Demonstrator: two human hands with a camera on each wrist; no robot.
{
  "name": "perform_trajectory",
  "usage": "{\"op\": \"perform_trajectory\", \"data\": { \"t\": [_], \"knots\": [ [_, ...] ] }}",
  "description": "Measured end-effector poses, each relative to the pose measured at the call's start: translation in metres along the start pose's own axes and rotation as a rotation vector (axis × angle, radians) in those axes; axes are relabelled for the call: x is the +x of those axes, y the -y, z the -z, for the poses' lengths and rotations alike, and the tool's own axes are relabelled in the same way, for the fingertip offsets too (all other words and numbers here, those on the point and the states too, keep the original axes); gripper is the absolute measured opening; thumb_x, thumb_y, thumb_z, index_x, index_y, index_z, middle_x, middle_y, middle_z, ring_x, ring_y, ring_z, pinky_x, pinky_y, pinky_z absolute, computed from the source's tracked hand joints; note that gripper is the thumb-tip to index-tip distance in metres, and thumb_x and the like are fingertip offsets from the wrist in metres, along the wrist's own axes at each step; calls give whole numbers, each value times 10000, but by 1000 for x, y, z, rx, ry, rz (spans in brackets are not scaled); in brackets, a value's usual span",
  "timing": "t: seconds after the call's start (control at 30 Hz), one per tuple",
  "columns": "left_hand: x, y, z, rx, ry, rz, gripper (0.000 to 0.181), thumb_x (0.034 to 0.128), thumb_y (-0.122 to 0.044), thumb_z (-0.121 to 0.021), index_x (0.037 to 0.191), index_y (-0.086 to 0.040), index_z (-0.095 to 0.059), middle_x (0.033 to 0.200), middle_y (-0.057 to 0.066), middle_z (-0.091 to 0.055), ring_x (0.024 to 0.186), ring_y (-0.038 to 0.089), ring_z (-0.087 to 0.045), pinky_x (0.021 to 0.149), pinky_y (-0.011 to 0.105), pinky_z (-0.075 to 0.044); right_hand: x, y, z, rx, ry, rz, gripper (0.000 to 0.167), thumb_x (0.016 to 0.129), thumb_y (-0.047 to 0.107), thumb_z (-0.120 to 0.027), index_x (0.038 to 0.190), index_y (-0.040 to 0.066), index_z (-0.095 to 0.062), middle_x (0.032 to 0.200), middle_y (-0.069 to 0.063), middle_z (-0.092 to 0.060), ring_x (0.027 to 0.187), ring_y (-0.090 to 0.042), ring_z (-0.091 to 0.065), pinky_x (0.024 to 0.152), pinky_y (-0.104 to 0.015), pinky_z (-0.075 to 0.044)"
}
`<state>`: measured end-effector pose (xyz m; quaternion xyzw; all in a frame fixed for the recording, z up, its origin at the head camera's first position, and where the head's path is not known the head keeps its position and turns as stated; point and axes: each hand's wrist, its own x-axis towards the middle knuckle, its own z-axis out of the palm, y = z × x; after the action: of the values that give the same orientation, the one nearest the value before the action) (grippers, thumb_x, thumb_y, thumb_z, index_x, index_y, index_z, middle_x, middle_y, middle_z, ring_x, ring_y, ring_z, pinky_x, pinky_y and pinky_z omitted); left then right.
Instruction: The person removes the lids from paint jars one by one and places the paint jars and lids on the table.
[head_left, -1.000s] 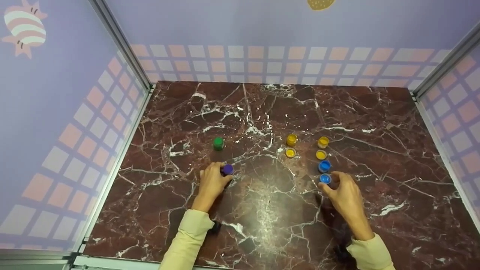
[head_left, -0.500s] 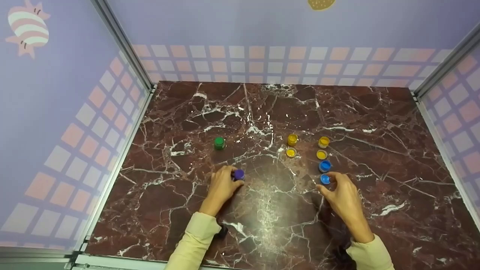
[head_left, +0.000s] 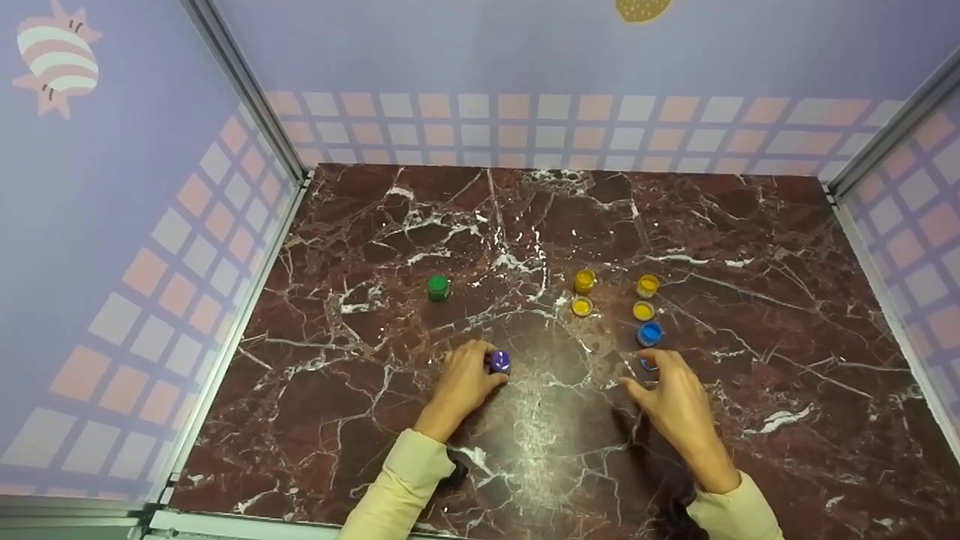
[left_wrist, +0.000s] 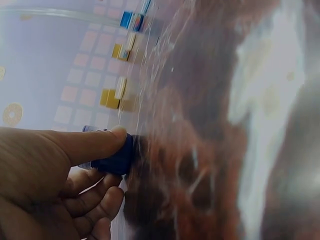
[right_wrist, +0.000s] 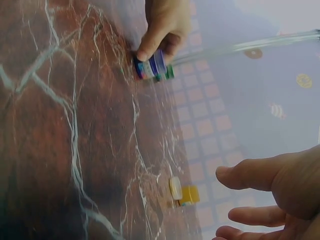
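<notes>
While the purple jar [head_left: 500, 361] is pinched by the left hand [head_left: 463, 381] over the near middle of the tabletop [head_left: 345, 225], its round end is turned up toward the head view; the right hand [head_left: 679, 397] is placed at the blue lid [head_left: 647, 365], contact not resolved. In the left wrist view, the jar is seen clamped between thumb and fingers, its long axis roughly square to the tabletop; whether its base is rested there cannot be told. A light, stiff, sturdy body is inferred; some slip is expected on smooth sides, so a hold around them is judged best. In the right wrist view, a printed label [right_wrist: 146, 70] is shown sideways; the right thumb and fingers are spread apart, nothing held.
</notes>
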<state>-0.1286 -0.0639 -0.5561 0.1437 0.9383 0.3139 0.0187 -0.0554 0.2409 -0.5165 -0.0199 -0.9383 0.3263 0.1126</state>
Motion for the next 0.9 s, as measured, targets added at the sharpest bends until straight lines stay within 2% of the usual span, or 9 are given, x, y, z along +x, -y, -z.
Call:
{"op": "perform_trajectory", "data": {
  "t": [0.2, 0.37, 0.6, 0.8, 0.9],
  "knots": [
    [-2, -8, -4, 13, 11, -38, 391, 814, -221, -875, 1107, -42, -687, 1095, 119, -702, 1064, 303, -643, 956, 469, -431, -1, 7, -3, 13, 6, 28, 447, 797, 121, -889, 1158, -43, -685, 1043, -202, -656, 943, -409, -660, 790, -559, -517],
    [-3, -13, -9, 23, 12, -78, 384, 815, -224, -873, 1098, -41, -689, 1087, 121, -709, 1067, 302, -647, 970, 471, -431, -2, 13, -4, 21, 23, 36, 447, 794, 107, -888, 1166, -38, -686, 1022, -192, -646, 905, -387, -649, 755, -536, -516],
    [-5, -21, -14, 34, 22, -101, 394, 809, -251, -880, 1090, -54, -685, 1058, 91, -700, 1016, 280, -658, 952, 459, -463, -4, 17, -9, 7, 51, 44, 460, 798, 139, -891, 1181, -14, -686, 1032, -173, -653, 899, -374, -657, 721, -537, -523],
    [-4, -26, -18, 33, 57, -124, 403, 797, -253, -888, 1084, -51, -690, 1041, 82, -697, 1019, 278, -656, 972, 445, -464, -3, 20, -14, -7, 48, 92, 447, 793, 145, -897, 1166, 16, -689, 1033, -154, -663, 906, -361, -672, 721, -535, -536],
    [-3, -27, -20, 45, 57, -157, 402, 785, -260, -897, 1070, -56, -699, 1024, 70, -700, 1004, 268, -662, 960, 438, -475, -4, 21, -16, -8, 37, 118, 430, 780, 128, -905, 1136, 24, -688, 1020, -147, -658, 871, -345, -675, 709, -521, -543]
  ]
}}
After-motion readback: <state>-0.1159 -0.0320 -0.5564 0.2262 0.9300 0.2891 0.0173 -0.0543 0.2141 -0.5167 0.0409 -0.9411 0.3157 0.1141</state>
